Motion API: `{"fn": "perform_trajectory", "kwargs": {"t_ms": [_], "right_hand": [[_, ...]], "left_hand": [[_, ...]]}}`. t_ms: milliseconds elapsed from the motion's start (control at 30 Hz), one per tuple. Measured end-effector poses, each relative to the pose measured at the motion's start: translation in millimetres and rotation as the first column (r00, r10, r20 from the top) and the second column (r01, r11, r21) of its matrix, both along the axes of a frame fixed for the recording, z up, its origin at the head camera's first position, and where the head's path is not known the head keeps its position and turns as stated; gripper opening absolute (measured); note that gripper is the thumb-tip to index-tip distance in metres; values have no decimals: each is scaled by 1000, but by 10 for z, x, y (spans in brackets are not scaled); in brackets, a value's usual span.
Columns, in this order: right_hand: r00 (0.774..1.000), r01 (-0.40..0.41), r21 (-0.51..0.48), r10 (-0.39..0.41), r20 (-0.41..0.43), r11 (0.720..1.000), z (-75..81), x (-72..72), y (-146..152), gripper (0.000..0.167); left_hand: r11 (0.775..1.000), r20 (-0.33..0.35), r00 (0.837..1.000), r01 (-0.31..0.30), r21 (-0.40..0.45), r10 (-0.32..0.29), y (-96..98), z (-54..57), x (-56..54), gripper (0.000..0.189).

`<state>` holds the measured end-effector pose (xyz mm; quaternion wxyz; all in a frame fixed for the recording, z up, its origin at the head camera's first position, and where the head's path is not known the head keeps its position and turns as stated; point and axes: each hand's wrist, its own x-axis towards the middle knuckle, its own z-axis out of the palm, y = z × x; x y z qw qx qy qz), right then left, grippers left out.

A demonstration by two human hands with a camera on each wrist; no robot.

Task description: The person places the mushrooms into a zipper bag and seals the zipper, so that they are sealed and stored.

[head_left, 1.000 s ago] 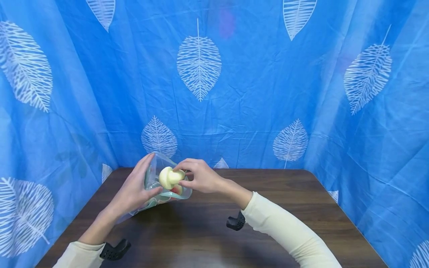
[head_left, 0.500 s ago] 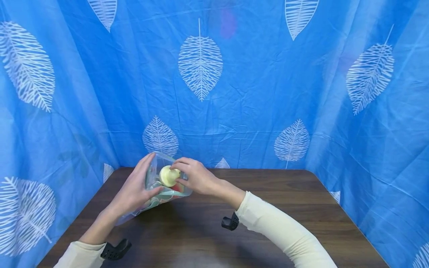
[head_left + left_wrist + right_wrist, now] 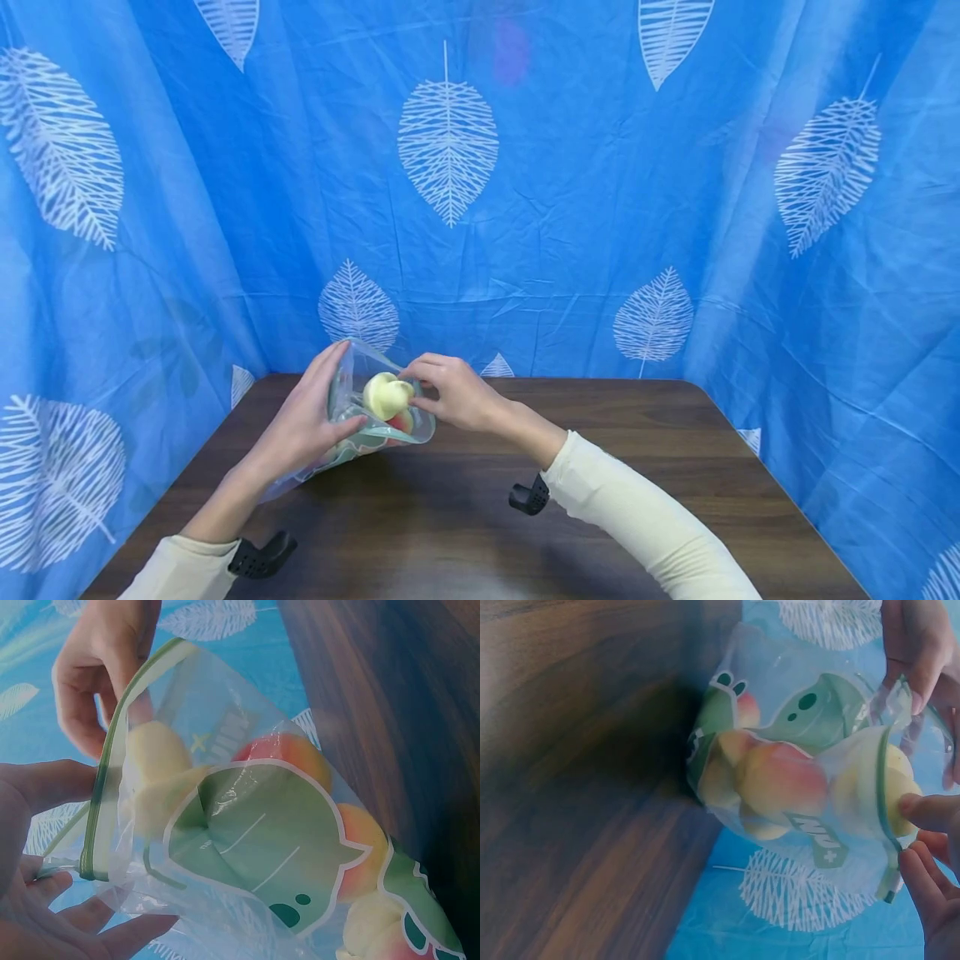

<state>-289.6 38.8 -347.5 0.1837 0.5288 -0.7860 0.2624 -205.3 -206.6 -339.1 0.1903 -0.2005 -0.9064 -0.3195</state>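
Observation:
A clear zip bag (image 3: 352,446) with green leaf-like prints is tilted over the left part of the table, its mouth facing right. My left hand (image 3: 303,421) holds it by the rim, thumb at the front edge and fingers spread at the back. In the mouth sits a pale yellow mushroom (image 3: 386,396), cap inward and stem toward my right hand (image 3: 461,392). Thumb and fingers of that hand pinch the stem; in the right wrist view the thumb (image 3: 926,810) lies on it. Several red-and-yellow peach-like fruits (image 3: 784,776) fill the bag below the mushroom.
Under the hands is a dark brown wooden table (image 3: 600,492). A blue curtain (image 3: 555,208) with white leaf prints encloses its back and sides. Black wrist mounts (image 3: 262,557) stick out below both cream sleeves (image 3: 637,517).
The right hand first reached farther into the bag's mouth with the mushroom, then drew back slightly to the right, the mushroom shifting with it. The left hand and bag stay almost still.

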Motion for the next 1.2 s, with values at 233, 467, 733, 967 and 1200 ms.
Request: {"fn": "perform_trajectory", "kwargs": {"t_ms": [233, 467, 733, 967, 1200], "right_hand": [[994, 56, 80, -48, -96, 995, -54, -9, -91, 24], [993, 42, 171, -22, -120, 984, -55, 2, -56, 33], [999, 48, 30, -47, -21, 998, -40, -34, 222, 34], [991, 131, -7, -131, 18, 991, -143, -97, 541, 33], [990, 143, -10, -143, 10, 990, -241, -134, 780, 34]], "left_hand": [[1000, 1, 1000, 26, 10, -26, 11, -15, 11, 105], [1000, 14, 1000, 6, 3, -6, 5, 5, 18, 105], [1000, 32, 999, -23, -5, 23, 29, 21, 14, 107], [1000, 4, 1000, -22, 4, 22, 115, -56, -20, 107], [998, -52, 998, -50, -32, 48, 229, -129, -30, 107]]}}
